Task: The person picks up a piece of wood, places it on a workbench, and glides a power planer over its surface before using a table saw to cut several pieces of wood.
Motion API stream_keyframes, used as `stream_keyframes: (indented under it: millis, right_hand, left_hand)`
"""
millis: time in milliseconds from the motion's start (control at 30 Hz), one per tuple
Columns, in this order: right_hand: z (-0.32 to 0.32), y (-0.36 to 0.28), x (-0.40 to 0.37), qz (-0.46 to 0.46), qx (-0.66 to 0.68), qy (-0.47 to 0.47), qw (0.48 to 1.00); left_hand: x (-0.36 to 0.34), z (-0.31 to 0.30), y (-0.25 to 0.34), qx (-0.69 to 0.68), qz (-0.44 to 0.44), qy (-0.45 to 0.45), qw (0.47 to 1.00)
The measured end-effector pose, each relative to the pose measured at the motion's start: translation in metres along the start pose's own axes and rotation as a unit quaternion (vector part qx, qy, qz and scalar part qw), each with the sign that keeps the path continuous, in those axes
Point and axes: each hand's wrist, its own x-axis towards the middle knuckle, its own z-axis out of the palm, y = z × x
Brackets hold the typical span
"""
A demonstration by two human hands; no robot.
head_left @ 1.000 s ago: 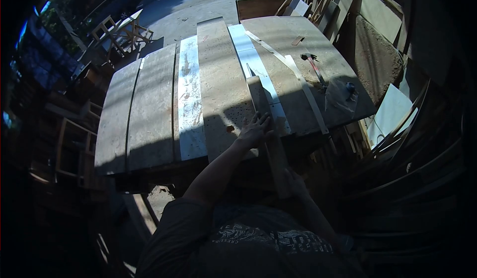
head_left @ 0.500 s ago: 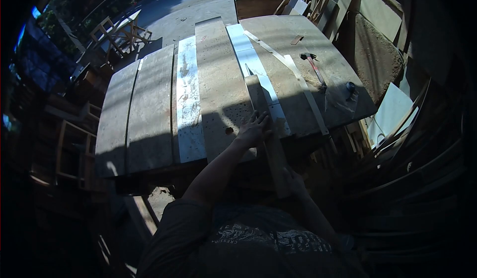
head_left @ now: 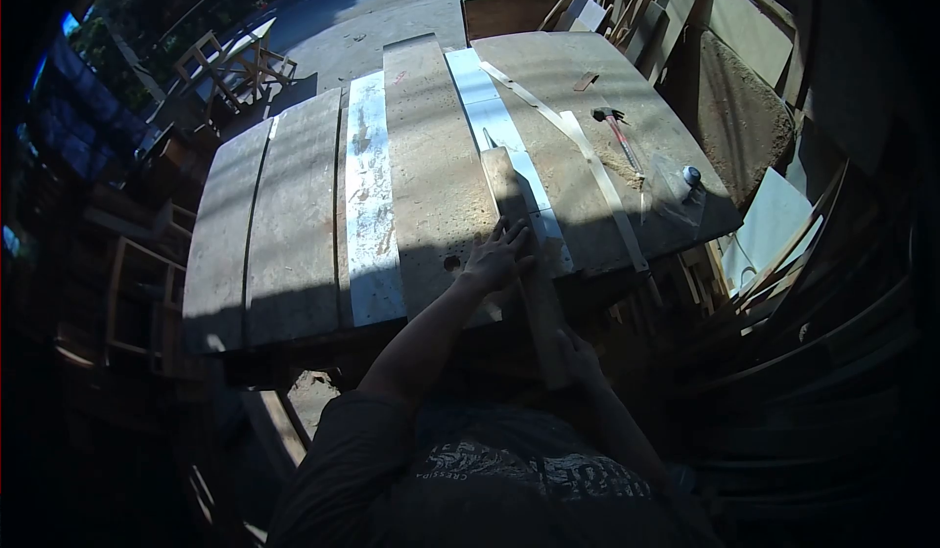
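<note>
A long wooden plank points away from me, its far end lying on the workbench and its near end sticking out past the front edge. My left hand rests on the plank's middle, fingers spread over its top and left side. Near my body, my right hand is wrapped round the plank's lower end from the right; shadow partly hides those fingers. Just beyond the plank's far end, a thin pointed piece lies on a white strip.
The wooden workbench carries a second whitish strip, narrow pale strips, a claw hammer and a small bottle by clear plastic. A dark hole shows left of my left hand. Boards lean at the right.
My view has shifted very slightly, and sunlight reaches a little further over the bench and the bottle. Both hands and the plank keep nearly the same place.
</note>
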Motion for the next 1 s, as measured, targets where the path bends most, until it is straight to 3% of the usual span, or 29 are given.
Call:
stream_keyframes:
  millis: [500,567,600,667,767,1000]
  right_hand:
    - [0.004,-0.015,0.008,-0.015,-0.018,0.010,1.000]
    - [0.009,-0.007,0.010,-0.094,-0.111,0.106,0.984]
    - [0.011,-0.021,0.004,-0.097,-0.112,0.103,0.984]
    - [0.016,-0.046,-0.016,-0.264,-0.166,0.176,0.934]
    - [0.021,-0.051,-0.030,-0.312,-0.248,0.166,0.902]
    - [0.026,-0.043,-0.018,-0.307,-0.277,0.191,0.890]
  left_hand:
    - [0.011,-0.003,-0.011,0.009,0.010,0.020,1.000]
    - [0.011,-0.006,-0.010,0.013,0.005,0.018,1.000]
    - [0.009,-0.009,-0.009,0.020,0.008,0.013,1.000]
    - [0.009,-0.009,-0.010,0.027,0.007,0.008,1.000]
    - [0.013,-0.001,-0.014,0.016,0.011,0.014,1.000]
    - [0.010,-0.006,-0.013,0.015,0.009,0.009,1.000]
